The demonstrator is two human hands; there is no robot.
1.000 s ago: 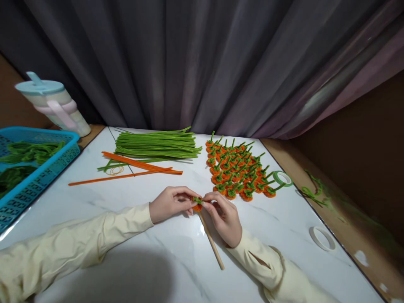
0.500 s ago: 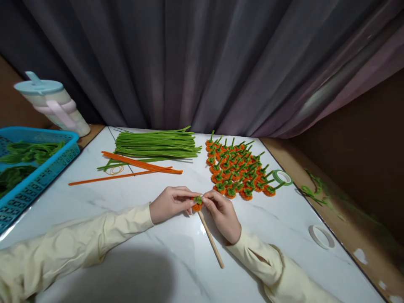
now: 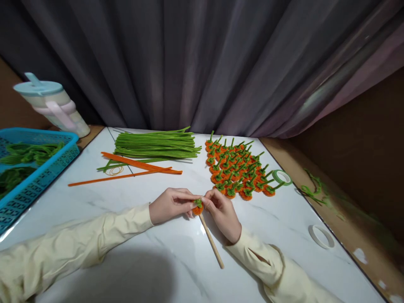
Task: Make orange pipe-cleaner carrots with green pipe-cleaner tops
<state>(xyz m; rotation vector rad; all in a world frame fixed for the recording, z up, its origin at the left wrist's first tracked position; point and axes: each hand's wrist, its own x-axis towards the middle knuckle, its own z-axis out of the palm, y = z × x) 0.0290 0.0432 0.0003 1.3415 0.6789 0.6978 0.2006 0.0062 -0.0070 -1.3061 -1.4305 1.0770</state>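
Between my two hands is a small orange fuzzy piece (image 3: 198, 209) with a green top. My left hand (image 3: 172, 205) pinches it from the left, and my right hand (image 3: 221, 212) has thumb and index finger closed at the green top. A wooden stick (image 3: 212, 242) lies on the white marbled table (image 3: 151, 256), its upper end at the orange piece; whether the two are joined is unclear. Ahead on the right stand rows of several orange pieces with green stems (image 3: 235, 168). A bundle of green fuzzy stems (image 3: 154, 144) and some orange stems (image 3: 135, 162) lie further left.
On the left are a blue basket (image 3: 59, 162) holding green pieces and a tumbler (image 3: 59, 105) with a straw. Green tape (image 3: 282, 177) lies by the orange rows, a white ring (image 3: 321, 236) near the right edge. Green scraps (image 3: 312, 191) lie beyond. A dark curtain hangs behind.
The orange piece sits slightly lower between my fingers, and more of its orange side shows. My hands have barely moved.
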